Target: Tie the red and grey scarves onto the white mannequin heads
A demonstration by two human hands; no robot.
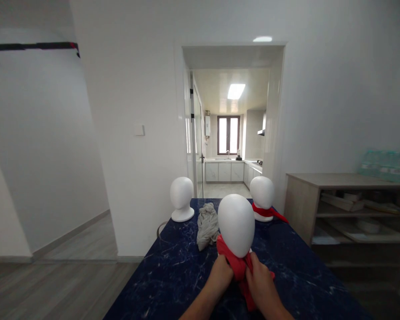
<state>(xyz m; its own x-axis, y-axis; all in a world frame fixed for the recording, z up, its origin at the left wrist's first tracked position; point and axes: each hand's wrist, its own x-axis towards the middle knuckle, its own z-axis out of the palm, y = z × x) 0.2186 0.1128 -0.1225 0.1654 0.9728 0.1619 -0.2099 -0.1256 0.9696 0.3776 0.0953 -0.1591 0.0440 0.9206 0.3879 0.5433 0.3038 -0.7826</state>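
A smooth white mannequin head [236, 224] stands close to me on the table, with a red scarf [239, 269] around its neck. My left hand [222, 271] is closed on the scarf at the neck's left front. On the right front, my right hand [258, 274] grips the scarf too, fingers wrapped in the cloth. One end of the scarf hangs down between my hands, and a bit of red shows beyond my right hand. The fingertips of both hands are partly hidden by the cloth.
The dark blue marbled table [173, 275] also bears a bare white mannequin head [182, 199] at back left, a crumpled grey cloth [207, 226], and another head [262, 193] with a red scarf [270, 212] at back right. A wooden shelf [302, 204] stands right of the table.
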